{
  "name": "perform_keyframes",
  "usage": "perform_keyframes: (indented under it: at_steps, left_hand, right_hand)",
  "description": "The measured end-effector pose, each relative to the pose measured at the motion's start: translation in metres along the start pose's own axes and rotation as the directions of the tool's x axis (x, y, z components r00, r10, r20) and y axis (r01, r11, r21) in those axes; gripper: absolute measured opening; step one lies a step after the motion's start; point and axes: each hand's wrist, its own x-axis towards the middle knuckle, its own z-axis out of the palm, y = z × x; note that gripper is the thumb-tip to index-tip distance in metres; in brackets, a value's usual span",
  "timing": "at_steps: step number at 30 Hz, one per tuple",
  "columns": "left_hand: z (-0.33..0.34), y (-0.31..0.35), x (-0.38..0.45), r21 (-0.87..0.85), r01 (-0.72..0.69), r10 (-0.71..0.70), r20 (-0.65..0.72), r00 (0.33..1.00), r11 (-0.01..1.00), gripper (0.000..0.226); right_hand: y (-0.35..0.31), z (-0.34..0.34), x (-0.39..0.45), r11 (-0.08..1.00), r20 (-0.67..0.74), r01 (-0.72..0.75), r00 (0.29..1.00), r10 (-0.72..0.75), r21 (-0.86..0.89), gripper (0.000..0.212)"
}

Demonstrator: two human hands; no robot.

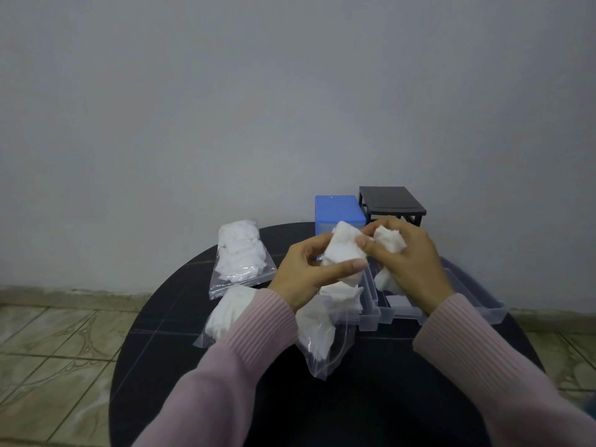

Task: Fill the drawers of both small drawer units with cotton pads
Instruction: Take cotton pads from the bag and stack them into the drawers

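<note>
Two hands work above a round black table (167, 343): the left hand (303, 272) grips a wad of cotton pads (343, 253) between thumb and curled fingers, and the right hand (409, 259) closes round a second, smaller wad (388, 241), the two wads nearly touching. Below them lie clear drawers (477, 301) pulled out onto the table, one holding cotton pads, with an open plastic bag (317, 337) of pads at the near edge. A blue drawer unit (338, 209) and a black drawer unit (390, 200) stand side by side at the far edge, and two more filled bags (238, 256) lie to the left.
</note>
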Motion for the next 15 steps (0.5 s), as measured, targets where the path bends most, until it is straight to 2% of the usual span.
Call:
perform_keyframes:
  at_steps: [5,12,15]
  left_hand:
    - [0.0005,0.0005,0.0017,-0.043,0.016,-0.018,-0.043,0.999,0.999,0.029]
    - [0.0,-0.002,0.0019,-0.033,-0.039,0.036,-0.093,0.995,0.999,0.025]
    - [-0.0001,-0.0024,0.0019,-0.087,-0.039,0.03,-0.102,0.994,0.995,0.034]
  right_hand:
    - [0.0,-0.0001,0.0001,1.0,0.008,0.022,1.0,-0.022,0.001,0.008]
    - [0.0007,-0.0004,0.0002,1.0,-0.01,0.022,1.0,-0.022,0.005,0.009]
    - [0.0014,0.0006,0.0003,1.0,-0.02,0.023,1.0,-0.023,0.007,0.009]
